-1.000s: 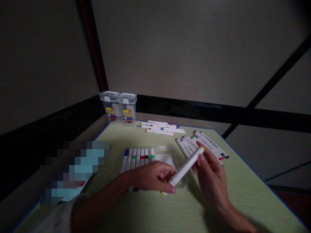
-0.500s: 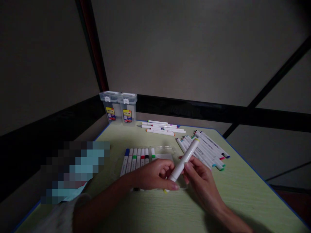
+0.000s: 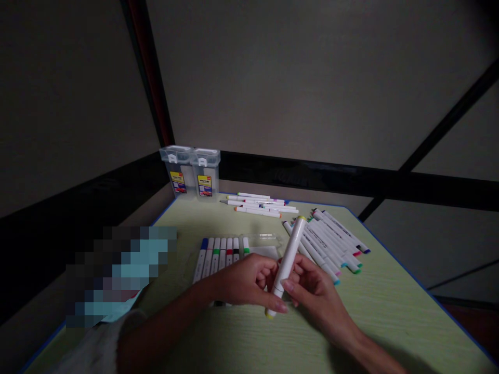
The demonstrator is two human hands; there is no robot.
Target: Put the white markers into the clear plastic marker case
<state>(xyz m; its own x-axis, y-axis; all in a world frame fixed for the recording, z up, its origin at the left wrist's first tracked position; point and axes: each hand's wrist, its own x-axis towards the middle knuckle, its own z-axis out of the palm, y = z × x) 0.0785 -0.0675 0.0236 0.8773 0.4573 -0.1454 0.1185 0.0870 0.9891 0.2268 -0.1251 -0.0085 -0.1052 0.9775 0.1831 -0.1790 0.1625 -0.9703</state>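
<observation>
A white marker (image 3: 289,257) with yellow ends is held up at a tilt between both hands. My left hand (image 3: 249,280) is closed at its lower end, the thumb lying across the barrel near the yellow tip. Lower down the barrel, my right hand (image 3: 317,293) pinches it from the right with thumb and fingers. Behind my left hand lies a clear plastic case (image 3: 268,237). Several upright-laid white markers (image 3: 214,258) with blue, green, red and black caps fill its left part; my left hand and forearm hide their lower ends.
To the right lies a pile of white markers (image 3: 327,241). More thin white pens (image 3: 257,203) are scattered at the table's back. Two clear lidded boxes (image 3: 206,174) stand at the back left corner. A blurred light-blue item (image 3: 136,265) is on the left, beside the blue-edged table (image 3: 390,311).
The marker has swung to a steeper angle, its top end shifting left and its lower yellow end now showing. My right hand has moved slightly left and down along the barrel.
</observation>
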